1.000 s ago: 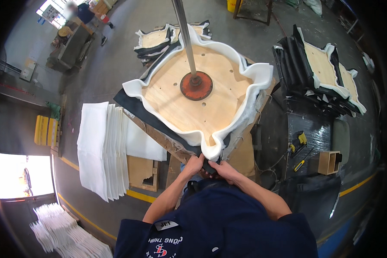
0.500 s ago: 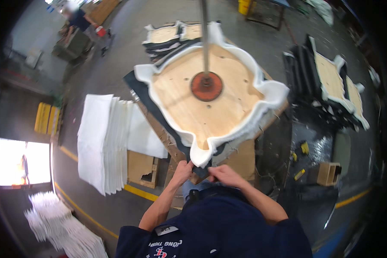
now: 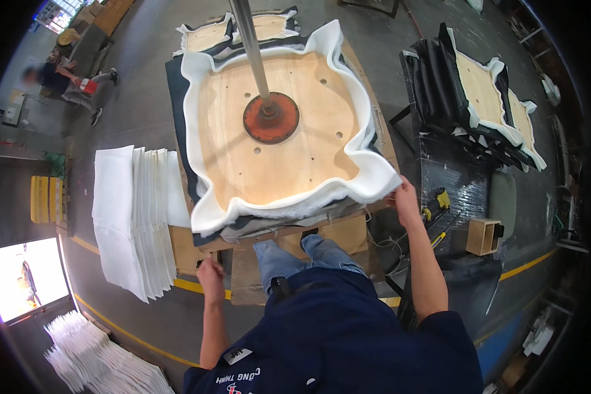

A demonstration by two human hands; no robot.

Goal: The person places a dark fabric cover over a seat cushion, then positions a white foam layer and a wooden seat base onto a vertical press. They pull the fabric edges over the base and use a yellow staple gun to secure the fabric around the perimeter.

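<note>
Wearing printed lettering [image 3: 241,377], someone grips padding [image 3: 374,188] with right hand [image 3: 406,200], left hand's [image 3: 211,279] hold unclear.

from head height, one wide fisheye view faces steeply down past the shirt [image 3: 335,328] onto the wooden board [image 3: 289,174], close below, and takes in the floor [image 3: 144,85] well beyond.

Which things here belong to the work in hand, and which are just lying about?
In the work: wooden panel, white padding around it (right hand at one corner, left hand near another), dark fabric beneath, red disc on the panel.

Probably lying about: yellow-and-black tool, small wooden box, stacked white sheets.
</note>
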